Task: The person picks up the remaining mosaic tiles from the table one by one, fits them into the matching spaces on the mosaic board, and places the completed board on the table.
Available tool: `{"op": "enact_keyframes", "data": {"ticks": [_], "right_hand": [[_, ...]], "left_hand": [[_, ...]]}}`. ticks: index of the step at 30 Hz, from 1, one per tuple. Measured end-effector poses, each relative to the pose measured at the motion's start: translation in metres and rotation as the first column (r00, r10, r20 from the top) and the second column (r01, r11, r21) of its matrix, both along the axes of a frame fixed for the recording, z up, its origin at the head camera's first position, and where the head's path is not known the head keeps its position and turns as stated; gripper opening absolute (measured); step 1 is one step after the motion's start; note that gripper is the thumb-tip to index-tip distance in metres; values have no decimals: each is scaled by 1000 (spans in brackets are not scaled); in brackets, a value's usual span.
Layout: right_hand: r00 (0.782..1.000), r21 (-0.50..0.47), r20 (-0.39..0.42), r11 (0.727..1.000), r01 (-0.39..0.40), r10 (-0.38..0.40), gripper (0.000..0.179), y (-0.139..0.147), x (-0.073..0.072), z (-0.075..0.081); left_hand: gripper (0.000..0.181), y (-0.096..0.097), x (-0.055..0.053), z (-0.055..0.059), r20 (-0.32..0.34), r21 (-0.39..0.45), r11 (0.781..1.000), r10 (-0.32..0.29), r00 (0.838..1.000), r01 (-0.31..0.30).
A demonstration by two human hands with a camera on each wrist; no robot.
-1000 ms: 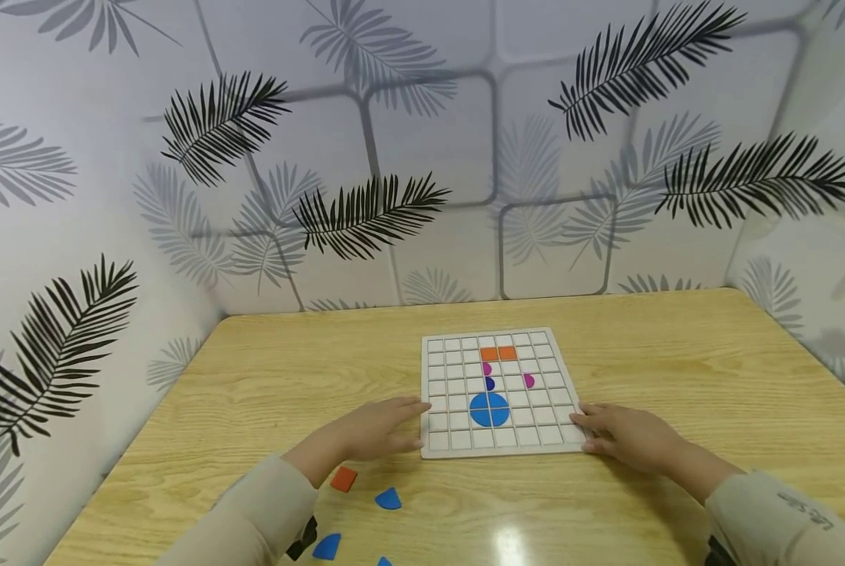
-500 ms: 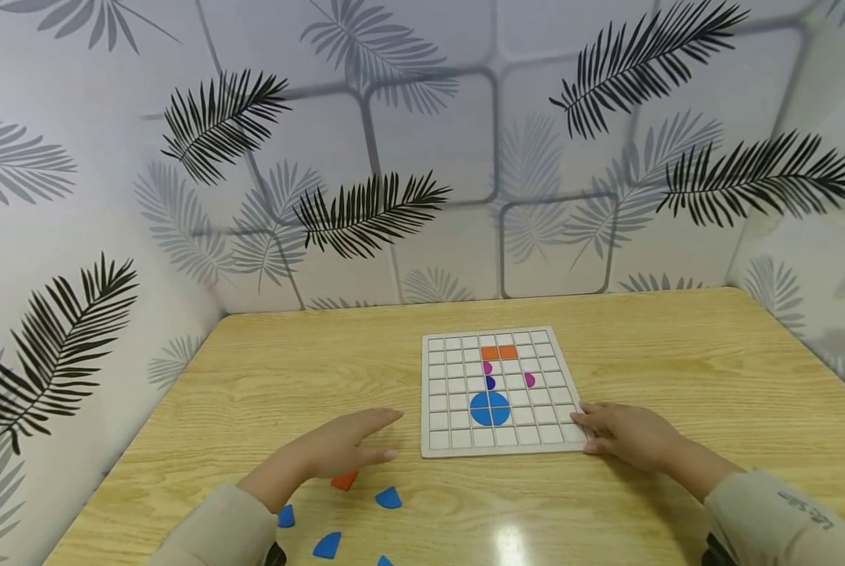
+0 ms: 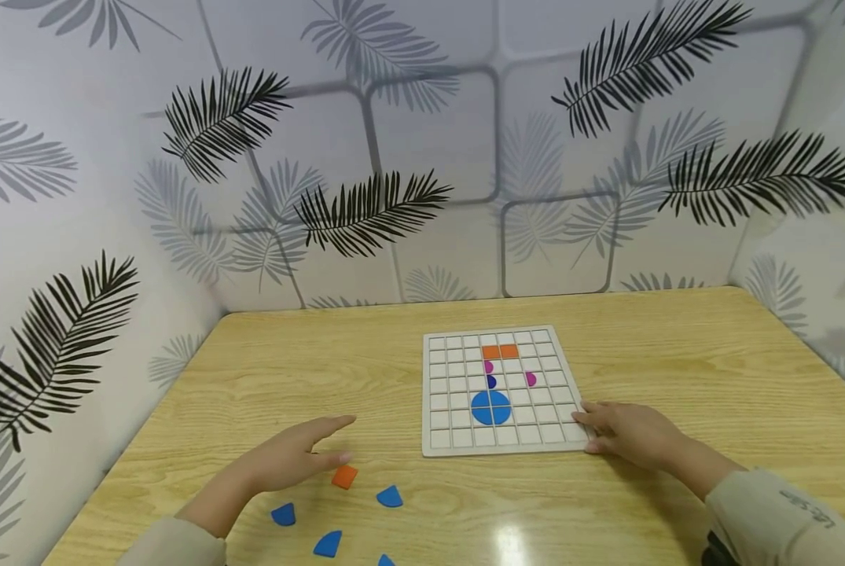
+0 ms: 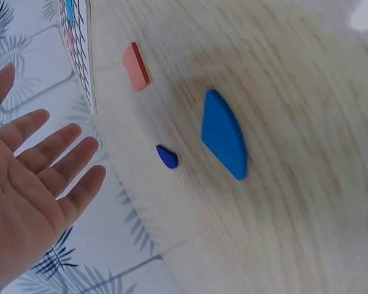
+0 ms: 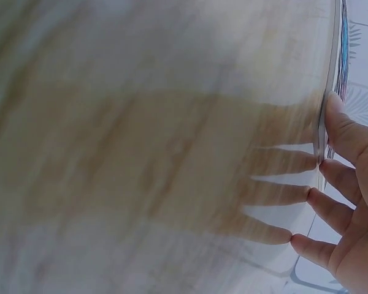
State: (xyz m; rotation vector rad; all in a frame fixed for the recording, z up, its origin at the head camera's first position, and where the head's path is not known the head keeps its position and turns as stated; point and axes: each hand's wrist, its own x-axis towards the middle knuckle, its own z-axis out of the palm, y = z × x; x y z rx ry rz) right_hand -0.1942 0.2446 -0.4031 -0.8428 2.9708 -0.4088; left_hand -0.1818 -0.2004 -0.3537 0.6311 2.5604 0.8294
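Note:
A white grid board (image 3: pixel 439 420) lies on the wooden table, holding two orange squares (image 3: pixel 500 351), a blue circle of quarter pieces (image 3: pixel 482 399), a dark blue half-round (image 3: pixel 491 382) and two magenta half-rounds (image 3: pixel 531 379). My right hand (image 3: pixel 630 432) touches the board's right edge near its front corner. Seen from the right wrist, its fingers (image 5: pixel 330 208) are fairly straight, their tips down at the tabletop beside the board. My left hand (image 3: pixel 291 456) hovers left of the board, fingers spread, holding nothing. Just below its thumb lies a loose orange square (image 3: pixel 344 476).
Loose blue quarter pieces lie at the front left: one piece (image 3: pixel 390 496) right of the left hand, another piece (image 3: pixel 328 543) nearer the front, and a third piece (image 3: pixel 284 515) below the wrist. The leaf-patterned wall (image 3: pixel 450 236) stands behind the table (image 3: pixel 309 354).
My left hand has drawn back from the board's left edge, toward the left and nearer to me, uncovering a blue quarter piece. My right hand stays at the board's right edge.

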Motion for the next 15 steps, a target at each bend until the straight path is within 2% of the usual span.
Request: {"op": "enact_keyframes", "data": {"ticks": [11,15], "right_hand": [[1000,-8,18,1000,13,-13,48,1,-1,-2],[1000,-6,8,1000,2,-2,48,0,-2,-1]], "left_hand": [[55,-24,13,-1,79,52,996,63,995,-67],[55,-32,17,-4,85,61,997,51,995,-56]]}}
